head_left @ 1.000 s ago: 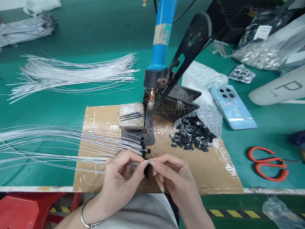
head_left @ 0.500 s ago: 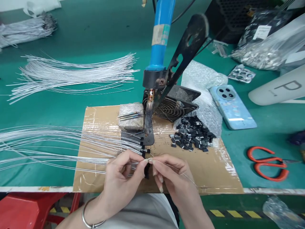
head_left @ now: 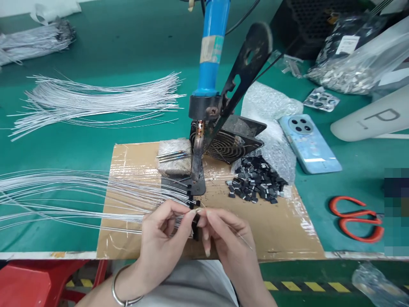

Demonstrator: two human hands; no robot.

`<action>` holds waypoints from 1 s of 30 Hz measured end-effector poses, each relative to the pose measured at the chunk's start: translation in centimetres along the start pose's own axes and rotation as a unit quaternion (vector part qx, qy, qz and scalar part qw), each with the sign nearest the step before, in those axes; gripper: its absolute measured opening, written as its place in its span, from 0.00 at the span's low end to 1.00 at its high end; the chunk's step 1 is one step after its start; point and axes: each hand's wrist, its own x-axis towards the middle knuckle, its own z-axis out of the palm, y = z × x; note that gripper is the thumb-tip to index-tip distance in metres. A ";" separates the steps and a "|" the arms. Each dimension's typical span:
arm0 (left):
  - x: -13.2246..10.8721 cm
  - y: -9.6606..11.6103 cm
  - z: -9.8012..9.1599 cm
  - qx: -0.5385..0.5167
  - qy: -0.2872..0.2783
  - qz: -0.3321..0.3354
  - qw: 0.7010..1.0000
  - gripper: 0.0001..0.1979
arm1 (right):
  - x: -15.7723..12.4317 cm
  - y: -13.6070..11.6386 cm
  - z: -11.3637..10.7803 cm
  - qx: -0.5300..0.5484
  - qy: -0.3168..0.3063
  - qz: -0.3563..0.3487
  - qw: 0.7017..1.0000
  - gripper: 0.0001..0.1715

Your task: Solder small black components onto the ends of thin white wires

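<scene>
Cardboard point(head_left: 281, 234) lies along the front edge of the green table point(head_left: 134, 51), and two hands meet above it. The left hand point(head_left: 164, 245), a silver bangle point(head_left: 114, 290) at its wrist, pinches thumb against forefinger, and the right hand point(head_left: 230, 243) pinches the same way just beside it. Both grip a small pale piece point(head_left: 198, 210), mostly covered and too small to name; a thin strand point(head_left: 244, 241) trails from there across the right hand.

Around the fingertips, black connectors point(head_left: 195, 230) form a row at the ends of white wires point(head_left: 128, 216) stretching off to the left. Behind them a blue-handled soldering iron point(head_left: 212, 51) points down, near a whitish block point(head_left: 174, 164) bearing metal rods. A black fan point(head_left: 228, 147) sits beside the iron, with a heap of small black parts point(head_left: 257, 181) in front and to its right. Orange-handled scissors point(head_left: 356, 224) lie farther right, nearer the front than a blue phone point(head_left: 315, 145).
</scene>
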 end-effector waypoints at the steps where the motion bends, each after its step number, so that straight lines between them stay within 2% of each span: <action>1: 0.1 0.0 -0.1 -0.001 0.004 -0.004 1.000 0.09 | 0.1 -0.3 -0.6 -0.050 0.022 -0.025 0.998 0.12; 2: 0.2 0.1 -0.2 -0.003 0.006 -0.009 1.000 0.09 | 0.2 -0.7 -1.3 -0.118 0.063 -0.068 0.989 0.12; 3: 0.2 0.1 -0.3 -0.006 0.007 -0.014 1.000 0.09 | 0.4 -1.1 -2.0 -0.205 0.132 -0.119 0.963 0.12; 4: 0.3 0.2 -0.3 -0.010 0.006 -0.018 1.000 0.08 | 0.7 -1.5 -2.8 -0.298 0.198 -0.169 0.918 0.11; 5: 0.4 0.3 -0.4 -0.014 0.005 -0.022 1.000 0.07 | 1.0 -1.8 -3.5 -0.397 0.240 -0.215 0.859 0.12; 7: 0.4 0.3 -0.4 -0.020 0.002 -0.024 1.000 0.06 | 1.9 -2.1 -4.5 -0.548 0.255 -0.254 0.755 0.17; 8: 0.4 0.3 -0.4 -0.020 0.002 -0.021 1.000 0.06 | 2.3 -2.1 -4.8 -0.588 0.253 -0.270 0.719 0.18; 9: 0.4 0.3 -0.4 -0.019 0.003 -0.017 1.000 0.06 | 2.6 -2.0 -5.0 -0.611 0.249 -0.281 0.697 0.19; 10: 0.3 0.2 -0.4 -0.017 0.005 -0.013 1.000 0.07 | 2.9 -1.8 -5.0 -0.620 0.241 -0.292 0.688 0.18; 15: 0.3 0.0 -0.4 -0.015 0.010 -0.004 1.000 0.07 | 3.3 -1.0 -4.6 -0.597 0.211 -0.320 0.705 0.09; 19: 0.4 0.1 -0.4 -0.002 0.012 0.009 1.000 0.06 | 3.1 -0.9 -4.4 -0.566 0.190 -0.319 0.736 0.07; 21: 0.5 0.3 -0.3 0.003 0.014 0.017 1.000 0.05 | 2.9 -0.9 -4.2 -0.535 0.192 -0.303 0.765 0.08; 26: 0.8 0.9 -0.4 0.007 0.020 0.020 1.000 0.04 | 2.1 -0.7 -3.4 -0.353 0.238 -0.207 0.881 0.12; 30: 0.9 1.2 -0.7 0.004 0.018 0.010 1.000 0.05 | 1.5 -1.3 -2.6 -0.269 0.200 -0.182 0.924 0.10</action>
